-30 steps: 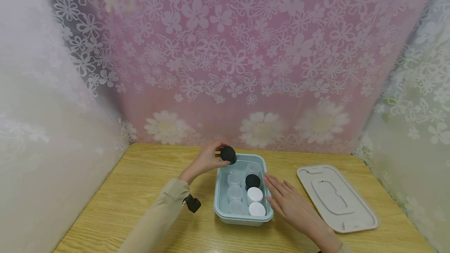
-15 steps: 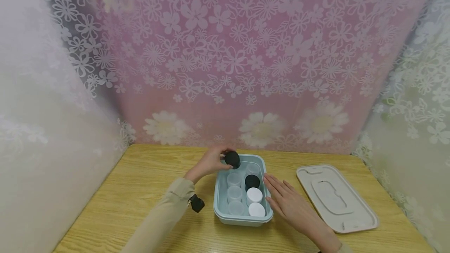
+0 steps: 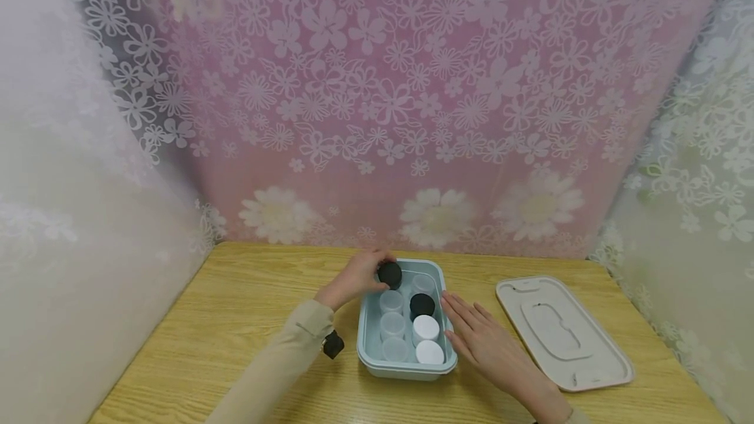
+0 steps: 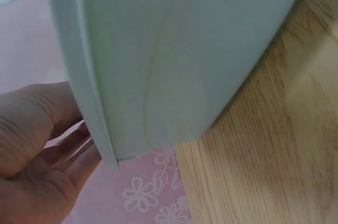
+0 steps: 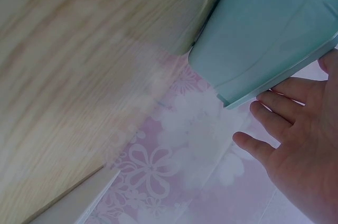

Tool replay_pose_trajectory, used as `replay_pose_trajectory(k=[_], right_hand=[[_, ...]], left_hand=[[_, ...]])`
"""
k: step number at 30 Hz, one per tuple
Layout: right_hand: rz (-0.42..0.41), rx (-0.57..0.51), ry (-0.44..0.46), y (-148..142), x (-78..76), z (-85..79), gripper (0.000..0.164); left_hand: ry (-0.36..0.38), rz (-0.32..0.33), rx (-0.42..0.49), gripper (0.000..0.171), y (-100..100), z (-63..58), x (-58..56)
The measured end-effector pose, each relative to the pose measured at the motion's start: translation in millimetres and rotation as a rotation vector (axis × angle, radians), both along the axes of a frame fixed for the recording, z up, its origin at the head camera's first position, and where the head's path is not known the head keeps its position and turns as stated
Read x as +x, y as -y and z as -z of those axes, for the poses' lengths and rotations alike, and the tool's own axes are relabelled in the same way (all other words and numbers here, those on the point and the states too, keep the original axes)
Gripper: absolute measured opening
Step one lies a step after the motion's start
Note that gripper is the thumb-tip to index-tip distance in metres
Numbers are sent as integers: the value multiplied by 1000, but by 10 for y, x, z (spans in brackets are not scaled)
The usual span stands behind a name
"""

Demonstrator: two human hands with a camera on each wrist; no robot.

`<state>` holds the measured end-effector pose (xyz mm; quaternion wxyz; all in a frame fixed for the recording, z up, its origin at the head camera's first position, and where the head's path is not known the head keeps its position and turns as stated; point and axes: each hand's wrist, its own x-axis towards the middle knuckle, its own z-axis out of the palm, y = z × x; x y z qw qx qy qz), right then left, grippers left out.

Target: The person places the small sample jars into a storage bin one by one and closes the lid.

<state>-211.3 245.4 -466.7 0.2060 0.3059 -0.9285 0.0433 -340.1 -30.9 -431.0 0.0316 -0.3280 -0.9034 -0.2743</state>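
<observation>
A pale blue tub (image 3: pixel 408 372) stands on the table, holding two rows of small round containers. At its far left corner, my left hand (image 3: pixel 356 278) grips a black-topped round container (image 3: pixel 390 275) between thumb and fingers. The left wrist view shows this hand (image 4: pixel 39 150) reaching over the rim, which hides the fingertips and the container. My right hand (image 3: pixel 485 345) lies along the tub's right rim, fingers straight and touching it. Inside are clear-topped containers (image 3: pixel 392 326), two white-topped ones (image 3: pixel 426 328) and another black-topped one (image 3: pixel 422 306).
A whitish tray-like lid (image 3: pixel 565 332) lies on the wooden table (image 3: pixel 265 267) to the right of the tub. Flower-patterned curtains (image 3: pixel 377 116) enclose the table at the back and sides. A black device (image 3: pixel 333 345) is strapped to the left wrist.
My left hand has moved slightly right and toward me, lowering the black-topped container from above the rim into the tub's far left corner. The right hand has stayed at the rim.
</observation>
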Motion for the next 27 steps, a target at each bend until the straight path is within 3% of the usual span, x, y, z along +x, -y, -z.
replay_pose_trajectory(k=[5,12,27], right_hand=[[8,-2,19,2,2,-4,60],[14,-4,38,1,4,-6,60],[26,-1,19,6,-3,21,60]], left_hand=[[-57,-5,-71,51,-13,16,6],[-46,-26,-140,49,-37,-12,60],[-165,-30,-311,45,-95,-7,91]])
